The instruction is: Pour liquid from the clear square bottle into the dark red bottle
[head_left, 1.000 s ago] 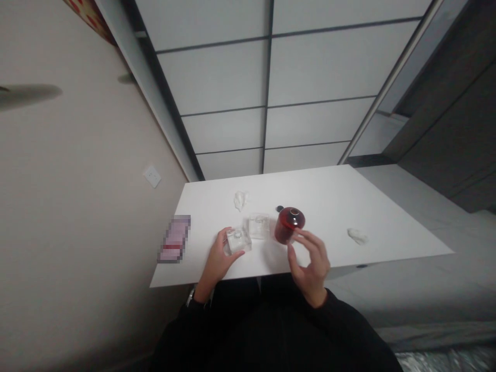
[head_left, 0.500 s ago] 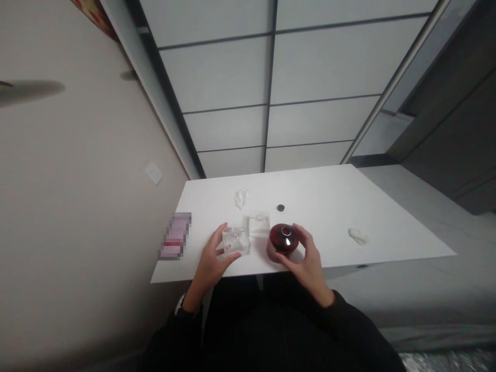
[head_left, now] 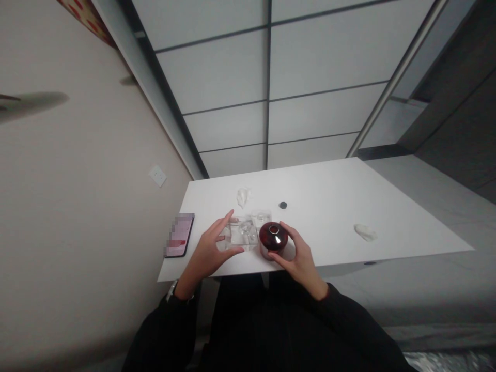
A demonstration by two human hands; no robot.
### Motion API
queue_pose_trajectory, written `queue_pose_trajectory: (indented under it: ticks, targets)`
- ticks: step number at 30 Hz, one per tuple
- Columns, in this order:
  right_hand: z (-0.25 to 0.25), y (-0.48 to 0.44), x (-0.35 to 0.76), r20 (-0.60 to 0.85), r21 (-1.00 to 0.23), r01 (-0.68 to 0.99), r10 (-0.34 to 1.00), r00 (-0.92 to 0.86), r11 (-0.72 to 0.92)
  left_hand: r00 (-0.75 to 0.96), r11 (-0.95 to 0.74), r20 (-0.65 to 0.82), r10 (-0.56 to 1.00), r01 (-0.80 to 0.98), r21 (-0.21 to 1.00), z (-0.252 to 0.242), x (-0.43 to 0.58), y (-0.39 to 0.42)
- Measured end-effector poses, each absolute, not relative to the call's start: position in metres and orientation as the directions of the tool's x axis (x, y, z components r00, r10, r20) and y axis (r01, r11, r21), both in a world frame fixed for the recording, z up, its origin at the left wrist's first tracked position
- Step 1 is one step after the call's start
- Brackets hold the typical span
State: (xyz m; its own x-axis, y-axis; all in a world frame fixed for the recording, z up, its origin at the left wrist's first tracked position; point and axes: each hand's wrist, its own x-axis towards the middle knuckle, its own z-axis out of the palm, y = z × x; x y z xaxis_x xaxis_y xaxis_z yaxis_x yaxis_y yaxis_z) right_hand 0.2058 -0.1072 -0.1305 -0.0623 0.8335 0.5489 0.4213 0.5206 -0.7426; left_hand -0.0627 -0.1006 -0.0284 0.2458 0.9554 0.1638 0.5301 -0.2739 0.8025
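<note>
Left hand point(head_left: 211, 250) clamped on a clear glass block point(head_left: 241, 233), thumb at its near side and fingers along the far edge. Right hand point(head_left: 298, 256) wrapped round a dark red lidded jar point(head_left: 273, 239), standing upright on the white surface point(head_left: 387, 217) near its front edge, just at 3 o'clock of the block. Second clear block point(head_left: 261, 216) at 12 o'clock of the jar. Small black cap point(head_left: 283, 205) beyond. White crumpled wads at 11 o'clock point(head_left: 242, 196) and 3 o'clock point(head_left: 365, 232). Phone point(head_left: 180, 235) at 9 o'clock.
</note>
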Motion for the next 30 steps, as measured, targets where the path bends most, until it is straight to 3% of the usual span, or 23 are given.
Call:
queue_pose_trajectory:
  ticks: [8, 30]
  targets:
    - [-0.127, -0.106, 0.205, 0.554, -0.735, 0.426, 0.829, -0.07, 0.528, 0.301, -0.296, 0.146, 0.942, 0.546, 0.784, -0.008, -0.05, -0.095]
    - [-0.12, -0.108, 0.204, 0.566, -0.735, 0.405, 0.821, -0.073, 0.543, 0.58, -0.594, 0.202, 0.789, 0.639, 0.488, 0.032, -0.045, -0.068]
